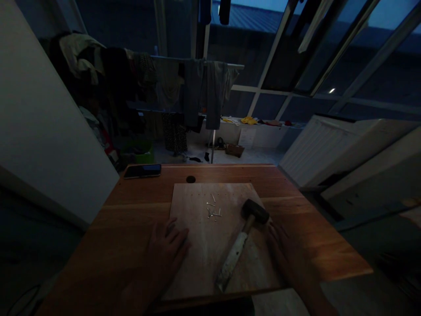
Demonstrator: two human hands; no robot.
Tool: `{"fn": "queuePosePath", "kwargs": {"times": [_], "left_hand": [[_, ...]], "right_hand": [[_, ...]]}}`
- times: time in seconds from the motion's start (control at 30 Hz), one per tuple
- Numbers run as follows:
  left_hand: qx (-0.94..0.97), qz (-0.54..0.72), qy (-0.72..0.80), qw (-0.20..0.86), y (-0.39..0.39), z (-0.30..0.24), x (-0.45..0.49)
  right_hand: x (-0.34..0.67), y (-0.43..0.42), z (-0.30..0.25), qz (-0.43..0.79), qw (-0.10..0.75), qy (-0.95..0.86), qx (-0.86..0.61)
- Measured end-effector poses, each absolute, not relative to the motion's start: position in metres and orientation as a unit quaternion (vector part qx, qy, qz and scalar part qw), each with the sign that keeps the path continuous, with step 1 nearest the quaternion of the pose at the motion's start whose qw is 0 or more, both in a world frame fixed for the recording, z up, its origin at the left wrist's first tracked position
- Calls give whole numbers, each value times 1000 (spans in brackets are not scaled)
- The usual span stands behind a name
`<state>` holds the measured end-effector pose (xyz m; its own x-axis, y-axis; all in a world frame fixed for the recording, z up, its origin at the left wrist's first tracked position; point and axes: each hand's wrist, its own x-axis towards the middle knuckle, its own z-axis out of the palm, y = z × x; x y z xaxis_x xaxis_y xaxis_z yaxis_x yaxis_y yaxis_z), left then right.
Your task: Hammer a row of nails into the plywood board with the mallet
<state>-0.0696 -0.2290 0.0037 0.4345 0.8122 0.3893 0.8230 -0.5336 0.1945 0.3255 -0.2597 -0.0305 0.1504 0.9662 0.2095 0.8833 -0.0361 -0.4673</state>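
Observation:
A pale wooden board (204, 254) lies on the table in front of me. Several loose nails (213, 213) are scattered on its upper middle, and a row of small dark dots runs near its far edge. On the board's right half rests a mallet (235, 252), its black head away from me and its worn white handle slanting toward me. My left hand (167, 245) lies on the board's left edge, fingers stretched out and holding nothing. At the right edge, close to the mallet head, my right hand (284, 248) rests with its fingers extended, empty too.
A phone (142, 170) lies at the far left of the wooden table (121, 228), near a round dark hole (190, 179). Beyond stands a drying rack (230, 66) hung with clothes. A green bin (143, 153) is on the floor behind. The room is dim.

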Motion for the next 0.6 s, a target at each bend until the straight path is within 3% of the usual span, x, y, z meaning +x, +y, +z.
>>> {"fn": "queuePosePath", "kwargs": {"times": [0.4,0.6], "left_hand": [[-718,-201,-667,-16,-234,-3,-242],[-606,-246,-757,14,-232,12,-261]], "right_hand": [[166,-249,-4,215,242,-731,-600],[143,-254,16,232,215,-811,-492]]}}
